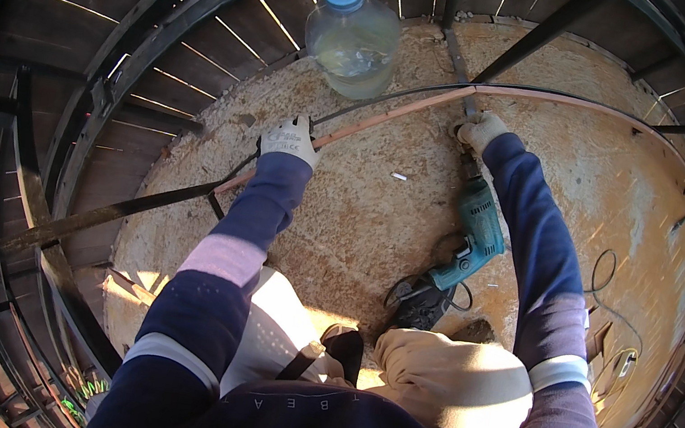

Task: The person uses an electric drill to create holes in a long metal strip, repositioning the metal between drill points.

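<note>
Head view: holding pink strip (406, 114) in left grip (292, 137); cannot tell hold of right grip (480, 132), near drill (480, 225). Likely stiff yet springy; grasp at well-spaced points.

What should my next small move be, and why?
I'd probably ease the teal drill back slightly, because its front end sits close to your gloved right hand, while your gloved left hand is at the pinkish strip.

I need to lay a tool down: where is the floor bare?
The floor between left hand and teal drill, save a small white piece; also right of the right sleeve, above the thin cable. Crowded: around the drill's handle, with cord and shoe close by.
</note>
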`<state>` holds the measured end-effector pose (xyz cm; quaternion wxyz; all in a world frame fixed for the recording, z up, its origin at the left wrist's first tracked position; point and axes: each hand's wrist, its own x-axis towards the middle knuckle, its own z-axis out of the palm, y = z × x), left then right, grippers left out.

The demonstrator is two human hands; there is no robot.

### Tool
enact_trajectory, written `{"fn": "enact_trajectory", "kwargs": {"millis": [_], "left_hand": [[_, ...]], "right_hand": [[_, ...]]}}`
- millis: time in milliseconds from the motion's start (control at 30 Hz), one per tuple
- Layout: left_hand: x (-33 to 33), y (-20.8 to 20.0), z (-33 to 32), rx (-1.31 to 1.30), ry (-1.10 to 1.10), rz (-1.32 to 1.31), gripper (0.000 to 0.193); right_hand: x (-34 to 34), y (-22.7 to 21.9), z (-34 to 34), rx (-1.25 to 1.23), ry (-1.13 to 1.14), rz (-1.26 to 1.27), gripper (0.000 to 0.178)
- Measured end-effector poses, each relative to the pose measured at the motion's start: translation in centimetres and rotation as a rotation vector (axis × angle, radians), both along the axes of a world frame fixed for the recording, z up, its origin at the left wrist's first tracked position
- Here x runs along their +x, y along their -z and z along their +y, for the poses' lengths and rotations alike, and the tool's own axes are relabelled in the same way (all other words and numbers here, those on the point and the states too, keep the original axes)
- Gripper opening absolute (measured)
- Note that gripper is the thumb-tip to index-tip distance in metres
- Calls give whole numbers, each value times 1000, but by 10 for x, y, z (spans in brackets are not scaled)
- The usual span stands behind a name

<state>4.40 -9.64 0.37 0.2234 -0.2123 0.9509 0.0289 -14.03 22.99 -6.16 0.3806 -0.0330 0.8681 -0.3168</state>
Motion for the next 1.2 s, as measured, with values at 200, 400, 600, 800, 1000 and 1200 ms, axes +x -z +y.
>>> {"fn": "enact_trajectory", "kwargs": {"millis": [200, 400, 600, 800, 1000, 1200], "left_hand": [[-4, -6, 4, 29, -28, -63, 69], [-2, -3, -1, -4, -24, -76, 69], [-2, 4, 0, 6, -17, -49, 72], [-2, -1, -1, 5, -16, -58, 74], [-1, 1, 0, -17, -8, -57, 72], [0, 0, -5, -6, -1, -41, 70]], "right_hand": [[-9, 8, 1, 42, -68, -50, 25], [-11, -4, -11, 33, -160, -84, 27], [-22, 18, 9, 23, -380, 12, 33], [-10, -15, -5, 65, -196, -66, 34], [-1, -7, -1, 170, -282, 154, 36], [33, -40, -2, 194, -218, 416, 41]]}}
